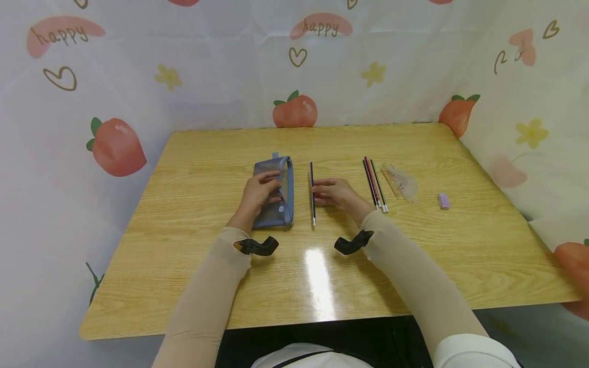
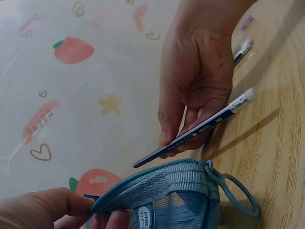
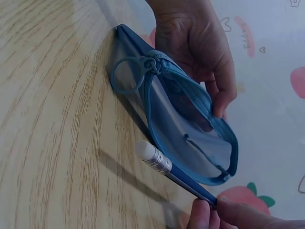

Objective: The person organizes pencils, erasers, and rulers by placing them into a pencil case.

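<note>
A blue mesh pencil case [image 1: 272, 217] lies on the table with its zipper side gaping, and the right wrist view looks into its opening [image 3: 186, 124]. My left hand [image 1: 259, 197] pinches the upper edge of the case between thumb and fingers. To the right of it, my right hand [image 1: 336, 195] pinches a dark blue pencil [image 1: 313, 204] near its middle. The pencil has a white eraser end [image 3: 145, 150] with a metal band, turned toward me. In the left wrist view the pencil's other end comes close over the zipper edge of the case.
Several pencils [image 1: 375, 184], dark and red, lie side by side right of my right hand. Beyond them are a clear ruler [image 1: 390, 180], a transparent protractor [image 1: 406, 185] and a purple eraser [image 1: 444, 201]. A printed sheet [image 1: 221, 102] hangs behind the wooden table [image 1: 184, 286].
</note>
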